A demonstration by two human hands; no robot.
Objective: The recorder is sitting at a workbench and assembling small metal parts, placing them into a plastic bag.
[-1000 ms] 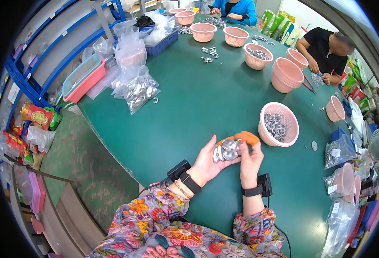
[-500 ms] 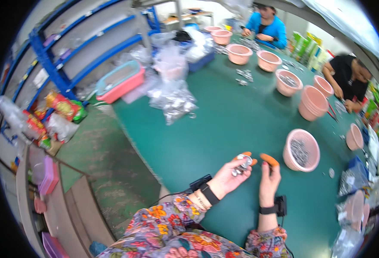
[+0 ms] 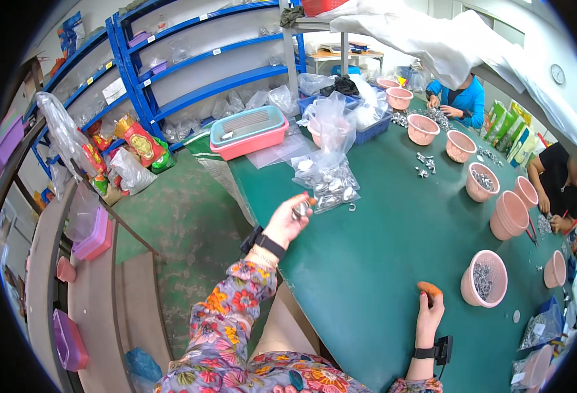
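My left hand (image 3: 288,221), with an orange finger cover, is closed around several small shiny silver metal pieces (image 3: 301,209); their exact shape is partly hidden by the fingers. Just beyond it, a clear plastic bag (image 3: 331,180) lies on the table with many silver metal pieces in it. My right hand (image 3: 430,314) is over the near part of the green table (image 3: 373,262), its orange-covered index finger bent and apart from the thumb, nothing visible in it. Right of that hand stands a pink plastic basket (image 3: 496,288) holding small silver metal pieces.
More pink baskets (image 3: 480,182) and loose metal piles (image 3: 426,162) line the table's far right. A pink bin with a blue lid (image 3: 249,134) sits at the left corner. Two people (image 3: 462,101) work across the table. Blue shelves (image 3: 203,72) stand behind.
My left hand has moved left and away from me, toward the plastic bag, carrying the metal pieces. My right hand is now well apart from it. The view has turned left.
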